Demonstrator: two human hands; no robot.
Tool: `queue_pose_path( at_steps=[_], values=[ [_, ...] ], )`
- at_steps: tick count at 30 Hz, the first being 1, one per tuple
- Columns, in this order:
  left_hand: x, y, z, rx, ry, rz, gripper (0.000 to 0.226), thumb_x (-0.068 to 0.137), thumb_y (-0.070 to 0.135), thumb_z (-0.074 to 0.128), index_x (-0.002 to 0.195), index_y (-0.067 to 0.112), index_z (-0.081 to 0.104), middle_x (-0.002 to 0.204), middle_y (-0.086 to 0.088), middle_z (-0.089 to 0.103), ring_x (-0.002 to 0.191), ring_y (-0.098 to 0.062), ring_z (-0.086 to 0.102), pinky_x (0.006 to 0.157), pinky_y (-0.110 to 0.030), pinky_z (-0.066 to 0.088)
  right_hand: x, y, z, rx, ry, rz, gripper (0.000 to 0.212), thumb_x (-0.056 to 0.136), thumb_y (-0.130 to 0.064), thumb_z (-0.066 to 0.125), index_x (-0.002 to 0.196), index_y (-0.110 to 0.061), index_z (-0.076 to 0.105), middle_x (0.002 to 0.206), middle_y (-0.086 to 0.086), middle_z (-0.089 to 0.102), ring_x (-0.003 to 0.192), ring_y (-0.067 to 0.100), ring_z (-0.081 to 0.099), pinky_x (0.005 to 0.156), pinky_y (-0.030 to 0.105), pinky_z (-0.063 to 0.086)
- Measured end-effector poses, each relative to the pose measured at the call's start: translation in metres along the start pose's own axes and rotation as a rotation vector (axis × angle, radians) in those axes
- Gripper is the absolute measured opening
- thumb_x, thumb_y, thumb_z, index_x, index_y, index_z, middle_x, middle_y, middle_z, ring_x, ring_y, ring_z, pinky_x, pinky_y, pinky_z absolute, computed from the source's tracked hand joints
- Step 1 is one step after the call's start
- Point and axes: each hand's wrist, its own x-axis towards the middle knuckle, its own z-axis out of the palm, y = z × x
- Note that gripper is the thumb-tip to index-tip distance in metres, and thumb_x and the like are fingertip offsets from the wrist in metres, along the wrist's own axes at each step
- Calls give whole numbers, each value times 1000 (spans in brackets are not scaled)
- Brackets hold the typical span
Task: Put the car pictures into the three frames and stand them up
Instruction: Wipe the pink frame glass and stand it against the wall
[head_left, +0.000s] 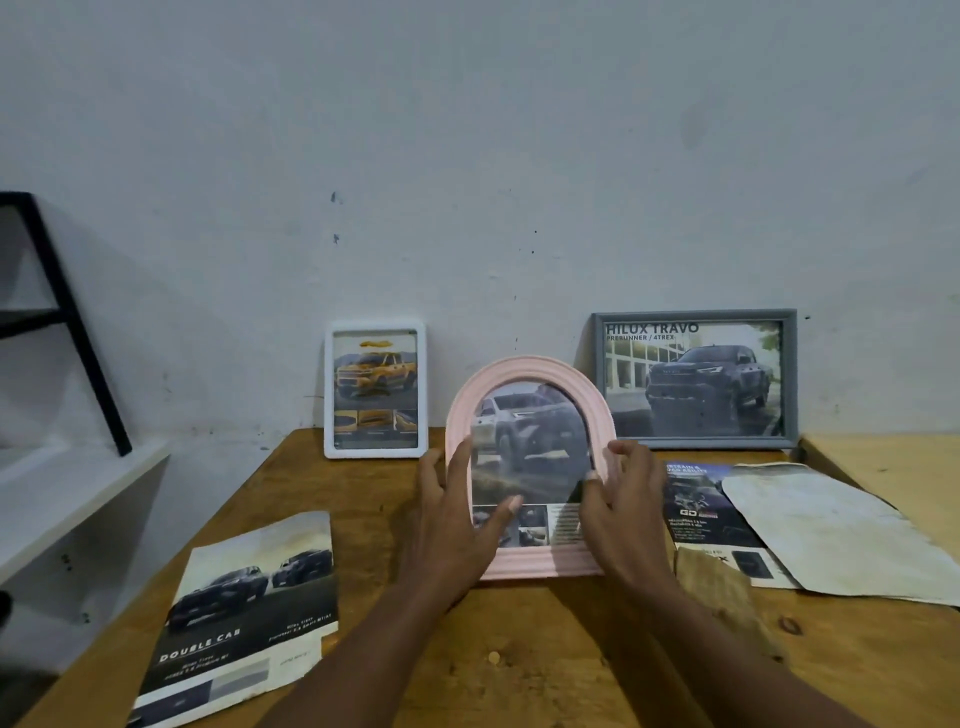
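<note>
The pink frame (530, 370) stands upright on the table (519, 654), flanked by both hands, with a car picture (537, 441) inside it. The left hand (452, 519) lies against its left rim, fingers (434, 467) straight and slightly spread, thumb laid across the glass. The right hand (626, 514) mirrors it on the right rim, fingers (631, 457) straight and close together, thumb on the front.

Beyond the left fingertips a filled white frame (424, 389) leans on the wall; beyond the right fingertips stands a filled grey frame (696, 315). A loose brochure (249, 597) lies well outside the left hand, and more papers (831, 535) lie just outside the right.
</note>
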Motion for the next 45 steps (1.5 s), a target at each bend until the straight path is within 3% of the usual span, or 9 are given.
queue_pose_path(
  at_steps=[3,7,12,19,29,32,37,41,45],
  values=[
    [23,1,-4,18,-12,16,84,92,68,51,158,45,3,163,14,-2,145,-23,31,106,-37,43,22,-5,6,11,4,-56,39,94,-4,54,128,-18,41,127,-2,35,102,12,46,74,8,36],
    [63,-10,2,23,1,72,85,96,63,48,157,46,-10,163,14,-11,150,-22,23,110,-34,39,59,-6,23,15,15,-102,41,95,1,52,134,-12,44,129,3,39,97,2,47,69,-1,40],
    [109,-30,24,-8,15,91,88,98,57,49,152,51,-20,162,17,-19,153,-18,13,108,-24,24,107,8,56,4,0,-124,51,96,-4,54,141,-22,39,131,-1,39,103,5,44,72,7,36],
    [157,-54,55,-16,15,67,92,95,60,53,155,51,-17,163,18,-17,153,-19,13,119,-40,31,150,35,97,50,-8,-54,58,94,1,53,138,-31,33,130,-2,33,111,10,44,68,10,38],
    [160,-53,75,-72,-39,-83,90,96,61,51,144,66,-25,156,3,19,138,-24,38,108,-46,42,150,55,108,120,-34,12,62,94,4,53,137,-35,29,128,-5,31,112,9,44,71,14,46],
    [158,-50,72,-45,-29,-81,89,96,62,50,145,64,-23,163,6,7,147,-26,26,115,-49,37,146,51,105,108,-55,17,64,94,-1,55,139,-37,26,133,2,39,114,16,50,80,26,50],
    [149,-35,53,80,-13,-66,82,98,61,42,148,58,-24,163,17,-16,154,-25,1,122,-53,24,134,33,93,-72,-49,3,59,95,-13,59,146,-23,31,146,5,36,128,22,44,93,27,39],
    [136,-27,21,129,-4,-42,78,100,56,45,155,47,-9,163,12,-5,152,-26,8,120,-56,29,125,12,81,-163,2,-100,47,92,-15,61,134,-23,41,136,4,40,114,17,49,85,26,47],
    [128,-37,-22,171,-12,-99,77,101,55,45,159,41,-3,166,4,-1,153,-30,4,119,-57,23,108,-27,80,-82,-186,-130,35,92,-13,62,122,-26,48,117,-3,55,98,8,57,74,18,48]
  ],
)
